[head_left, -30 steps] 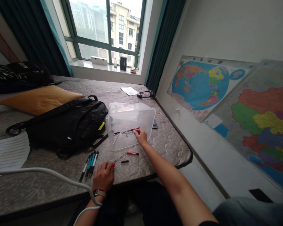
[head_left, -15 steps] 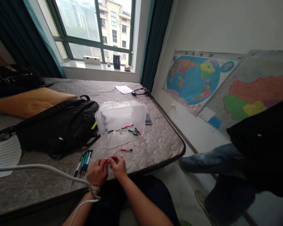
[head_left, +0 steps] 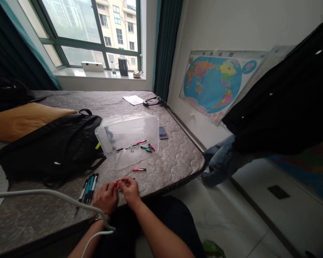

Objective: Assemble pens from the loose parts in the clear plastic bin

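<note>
My left hand [head_left: 106, 197] and my right hand [head_left: 129, 190] meet at the mattress's front edge, fingers pinched around a small red pen part [head_left: 116, 184]. Just beyond them lies a red pen piece [head_left: 139, 170] with a dark end. Several assembled pens [head_left: 88, 188], white, teal and black, lie side by side left of my left hand. A clear plastic box [head_left: 129, 130] lies on its side farther back, with several red, teal and black pen parts [head_left: 145, 147] at its opening.
A black backpack [head_left: 51, 150] and orange pillow [head_left: 29, 120] lie to the left. A white cable [head_left: 48, 193] crosses the lower left. Right of the box lies a phone-like dark object [head_left: 163, 133]. A person in a black top [head_left: 288, 96] stands at the right.
The view has shifted slightly right. The person at the right has moved closer to the bed's corner and leans across the maps. My hands still hold the red part together.
</note>
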Demonstrator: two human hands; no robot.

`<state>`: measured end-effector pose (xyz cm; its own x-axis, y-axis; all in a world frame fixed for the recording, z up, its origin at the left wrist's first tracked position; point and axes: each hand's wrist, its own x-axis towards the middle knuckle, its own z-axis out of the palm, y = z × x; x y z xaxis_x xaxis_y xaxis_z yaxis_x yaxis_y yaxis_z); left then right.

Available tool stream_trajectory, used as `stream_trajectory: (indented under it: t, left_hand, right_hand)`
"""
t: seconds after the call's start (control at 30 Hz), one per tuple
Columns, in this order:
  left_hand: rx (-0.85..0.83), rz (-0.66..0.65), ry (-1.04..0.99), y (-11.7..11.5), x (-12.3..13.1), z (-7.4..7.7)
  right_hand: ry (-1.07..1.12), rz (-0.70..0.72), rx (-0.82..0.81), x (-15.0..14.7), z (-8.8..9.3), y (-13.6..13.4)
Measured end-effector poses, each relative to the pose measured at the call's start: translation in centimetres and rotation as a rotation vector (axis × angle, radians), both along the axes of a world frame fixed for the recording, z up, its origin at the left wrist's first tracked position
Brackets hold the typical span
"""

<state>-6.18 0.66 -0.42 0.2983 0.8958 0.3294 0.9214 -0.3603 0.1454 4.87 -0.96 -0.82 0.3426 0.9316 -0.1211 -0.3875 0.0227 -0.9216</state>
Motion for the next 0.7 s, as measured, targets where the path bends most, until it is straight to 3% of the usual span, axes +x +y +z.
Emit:
stream_trajectory:
  t: [0.27, 0.7]
  left_hand:
    - [-0.021, -0.002, 0.022, -0.07, -0.01, 0.32]
    - [-0.029, 0.008, -0.063, -0.36, 0.07, 0.60]
  right_hand:
    - [-0.035, 0.020, -0.008, -0.48, -0.81, 0.09]
    - [-0.175, 0.072, 0.025, -0.10, -0.59, -0.46]
